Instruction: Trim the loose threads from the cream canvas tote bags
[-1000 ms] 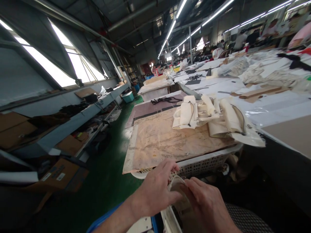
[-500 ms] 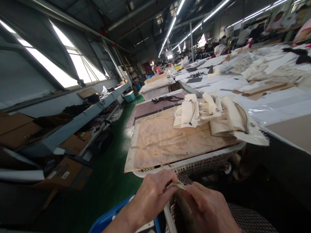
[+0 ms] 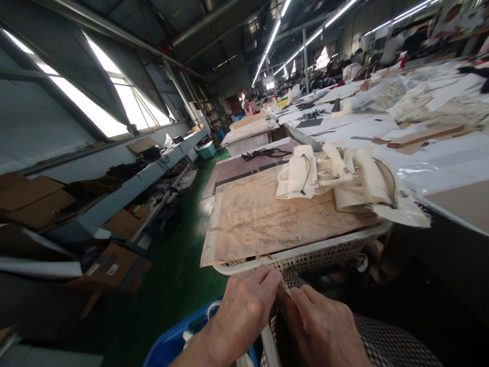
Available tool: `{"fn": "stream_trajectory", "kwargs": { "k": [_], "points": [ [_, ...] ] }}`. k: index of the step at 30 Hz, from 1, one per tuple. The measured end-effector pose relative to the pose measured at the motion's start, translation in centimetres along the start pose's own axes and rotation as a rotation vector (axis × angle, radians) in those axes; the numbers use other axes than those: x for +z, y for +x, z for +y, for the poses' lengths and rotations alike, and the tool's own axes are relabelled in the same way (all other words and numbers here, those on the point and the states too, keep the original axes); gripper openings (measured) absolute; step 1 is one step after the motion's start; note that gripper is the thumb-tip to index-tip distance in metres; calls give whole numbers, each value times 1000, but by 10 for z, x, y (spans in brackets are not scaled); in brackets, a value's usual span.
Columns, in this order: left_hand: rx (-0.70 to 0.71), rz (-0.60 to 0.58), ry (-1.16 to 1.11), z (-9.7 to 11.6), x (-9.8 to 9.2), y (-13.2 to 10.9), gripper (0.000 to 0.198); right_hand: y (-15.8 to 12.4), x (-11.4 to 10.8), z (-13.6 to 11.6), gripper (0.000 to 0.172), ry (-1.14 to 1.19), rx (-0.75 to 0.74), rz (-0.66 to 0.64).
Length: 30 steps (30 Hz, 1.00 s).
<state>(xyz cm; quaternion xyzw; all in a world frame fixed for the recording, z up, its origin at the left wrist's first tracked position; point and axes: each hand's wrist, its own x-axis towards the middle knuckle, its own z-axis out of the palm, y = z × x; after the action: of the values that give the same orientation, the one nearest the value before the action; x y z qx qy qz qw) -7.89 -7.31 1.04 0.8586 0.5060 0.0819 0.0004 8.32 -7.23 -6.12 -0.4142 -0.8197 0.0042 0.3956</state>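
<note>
My left hand (image 3: 244, 306) and my right hand (image 3: 324, 321) are close together low in the view, above my checked clothing. Both have their fingers closed on a cream fabric piece (image 3: 284, 289), gripping its upper edge between them. Most of that piece is hidden by the hands, so its full shape cannot be made out. Beyond them, several cream sewn fabric pieces (image 3: 301, 176) with dark cords lie bunched on a worn tan board (image 3: 248, 224). That board rests across a white plastic basket (image 3: 305, 259).
A blue bin (image 3: 164, 346) with pale items stands beside my left forearm. To the right, a long table (image 3: 412, 168) carries fabric, plastic and cardboard. Green floor (image 3: 179, 255) runs along the left, past a cluttered shelf (image 3: 126, 193) and a cardboard box (image 3: 118, 267). People work far back.
My hands have drawn slightly closer together, and less of the fabric's edge shows between them. The view has shifted a little, so the surroundings sit slightly further right.
</note>
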Motion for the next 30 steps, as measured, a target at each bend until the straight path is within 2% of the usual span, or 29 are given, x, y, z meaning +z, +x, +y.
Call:
{"fn": "stream_trajectory", "kwargs": {
  "k": [7,11,16,19,23,27,30],
  "points": [
    [22,-32,41,7,-5,6,14,-2,-4,0,31,-9,-6,55],
    [93,-68,14,9,-13,11,14,-5,-5,1,33,1,13,50],
    [198,44,-27,10,-11,15,12,-10,-4,7,31,57,71,9],
    [234,86,-55,10,-7,17,13,-12,-2,11,23,84,98,34],
    [272,134,-44,8,-1,20,13,-14,0,17,26,112,69,-28],
    [260,171,-39,4,7,20,13,-15,-1,23,20,137,125,-70],
    [147,117,-181,5,6,17,19,-16,-2,25,20,190,136,-78]
  ]
}}
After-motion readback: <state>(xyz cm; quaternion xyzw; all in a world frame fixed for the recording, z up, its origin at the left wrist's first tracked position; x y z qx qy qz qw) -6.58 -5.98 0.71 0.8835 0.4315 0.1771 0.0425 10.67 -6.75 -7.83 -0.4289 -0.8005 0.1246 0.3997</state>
